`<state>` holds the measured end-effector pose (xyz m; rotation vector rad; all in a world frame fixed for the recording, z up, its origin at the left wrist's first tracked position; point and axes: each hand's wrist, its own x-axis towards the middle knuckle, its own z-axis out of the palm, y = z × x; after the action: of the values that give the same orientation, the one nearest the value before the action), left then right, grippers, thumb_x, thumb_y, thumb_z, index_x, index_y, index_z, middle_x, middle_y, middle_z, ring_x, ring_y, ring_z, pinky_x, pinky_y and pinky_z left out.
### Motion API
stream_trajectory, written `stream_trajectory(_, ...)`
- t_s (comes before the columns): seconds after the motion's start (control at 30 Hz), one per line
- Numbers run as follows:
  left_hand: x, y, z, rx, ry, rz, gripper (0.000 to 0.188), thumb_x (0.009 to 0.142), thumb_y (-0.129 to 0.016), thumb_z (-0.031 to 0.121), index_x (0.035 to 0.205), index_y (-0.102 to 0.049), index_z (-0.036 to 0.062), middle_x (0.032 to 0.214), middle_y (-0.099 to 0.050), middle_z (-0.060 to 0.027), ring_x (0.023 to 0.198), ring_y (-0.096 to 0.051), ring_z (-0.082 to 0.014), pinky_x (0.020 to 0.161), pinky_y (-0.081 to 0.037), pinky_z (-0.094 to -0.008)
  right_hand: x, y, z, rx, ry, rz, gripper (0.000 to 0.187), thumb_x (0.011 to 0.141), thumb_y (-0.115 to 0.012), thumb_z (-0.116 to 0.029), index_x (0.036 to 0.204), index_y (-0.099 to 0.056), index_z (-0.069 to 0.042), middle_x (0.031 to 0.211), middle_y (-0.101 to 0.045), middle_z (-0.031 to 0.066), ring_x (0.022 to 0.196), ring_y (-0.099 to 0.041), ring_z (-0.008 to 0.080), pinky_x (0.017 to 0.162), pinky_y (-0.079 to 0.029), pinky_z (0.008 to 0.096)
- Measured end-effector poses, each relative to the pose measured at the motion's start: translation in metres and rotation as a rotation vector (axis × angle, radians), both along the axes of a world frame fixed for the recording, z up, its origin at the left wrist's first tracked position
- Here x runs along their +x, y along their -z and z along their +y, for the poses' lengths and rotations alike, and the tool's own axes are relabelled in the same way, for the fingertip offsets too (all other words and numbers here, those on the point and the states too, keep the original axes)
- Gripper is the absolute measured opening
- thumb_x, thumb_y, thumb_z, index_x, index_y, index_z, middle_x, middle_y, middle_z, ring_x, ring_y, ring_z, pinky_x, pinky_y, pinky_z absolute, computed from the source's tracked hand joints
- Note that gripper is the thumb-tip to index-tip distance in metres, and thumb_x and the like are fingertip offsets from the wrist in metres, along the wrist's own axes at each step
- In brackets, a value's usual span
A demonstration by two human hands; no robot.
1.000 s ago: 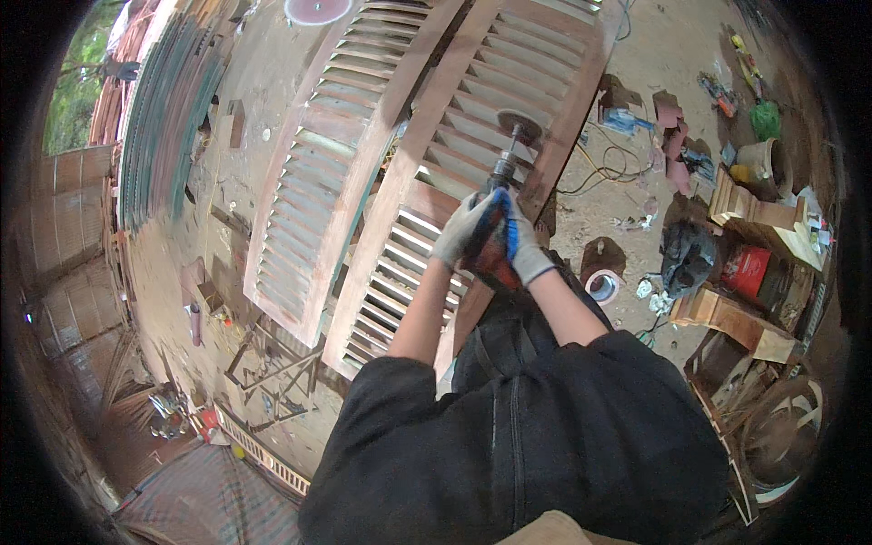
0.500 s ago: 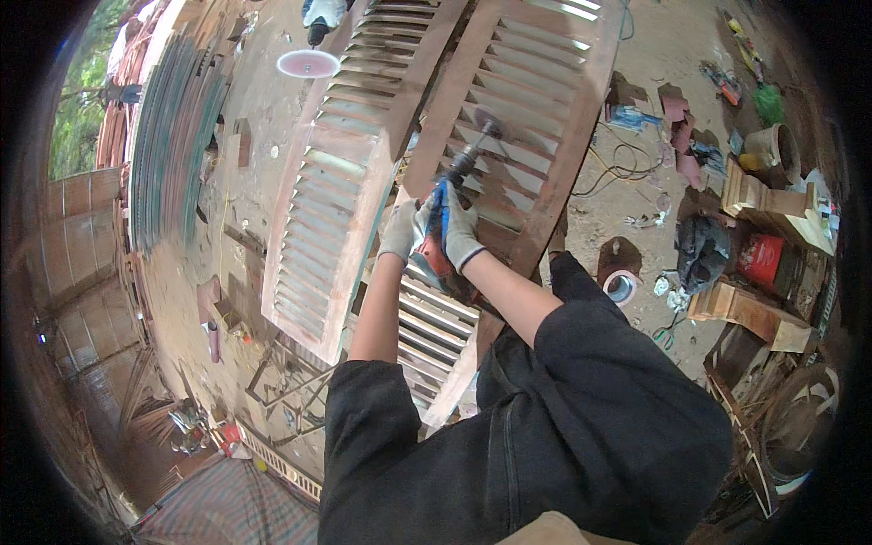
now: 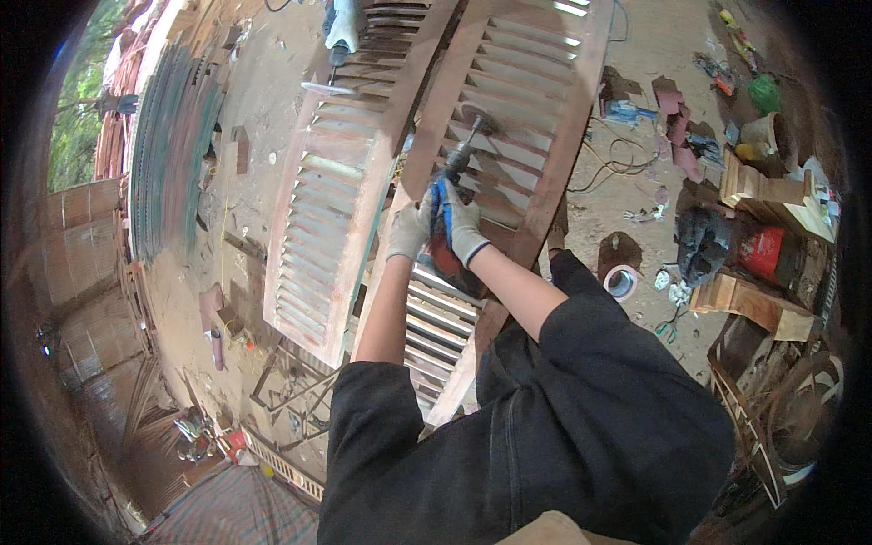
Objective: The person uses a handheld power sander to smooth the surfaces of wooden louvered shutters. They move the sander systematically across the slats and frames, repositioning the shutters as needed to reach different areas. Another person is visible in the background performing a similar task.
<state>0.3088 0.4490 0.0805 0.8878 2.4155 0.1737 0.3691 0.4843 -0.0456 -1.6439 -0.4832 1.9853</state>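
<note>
Both my gloved hands are wrapped around a power drill (image 3: 442, 257) with a red and black body and blue strips. My left hand (image 3: 411, 231) grips its left side, my right hand (image 3: 465, 231) its right side. From the drill a dark shaft runs away from me to a round sanding disc (image 3: 478, 120), blurred and over the slats. Beneath it lies a brown wooden louvered shutter (image 3: 547, 202). A paler louvered shutter (image 3: 346, 265) lies to its left. The drill's trigger is hidden by my hands.
A co-worker's gloved hand (image 3: 343, 25) holds a tool with a pale round disc (image 3: 328, 89) over the left shutter. Cables (image 3: 620, 163), a tape roll (image 3: 621, 282), scissors (image 3: 668, 328) and wood blocks (image 3: 758, 305) lie right. Long slats (image 3: 168, 154) are stacked at far left.
The co-worker's tool has moved right and nearer, its disc now tilted over the left shutter's slats. My drill's disc has shifted slightly left; both my hands keep hold of the drill.
</note>
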Motion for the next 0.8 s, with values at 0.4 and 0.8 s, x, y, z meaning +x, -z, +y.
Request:
stream_trajectory(0.4,0.133,0.006,0.001,0.065,-0.157,-0.123,0.06,0.09,-0.038,0.056,0.09,-0.058,-0.0006,0.092,-0.061,-0.0295,0.09,-0.058,-0.0458,0.08,-0.044,-0.052,0.147,-0.043,0.026,-0.144,-0.057,0.132,0.06,0.067,-0.078,-0.046,0.101,-0.063,0.001,0.084,-0.061,0.0013,0.071,-0.057,0.0107,0.062,-0.047,0.0253)
stream_trajectory(0.8,0.088,0.002,-0.001,0.074,-0.206,-0.021,0.061,0.091,-0.033,0.055,0.096,-0.06,0.0004,0.095,-0.061,-0.0299,0.095,-0.058,-0.0447,0.08,-0.044,-0.0511,0.096,-0.071,0.033,0.003,-0.091,0.266,0.054,0.072,-0.073,-0.047,0.1,-0.064,-0.001,0.087,-0.063,0.003,0.071,-0.057,0.0123,0.065,-0.047,0.0268)
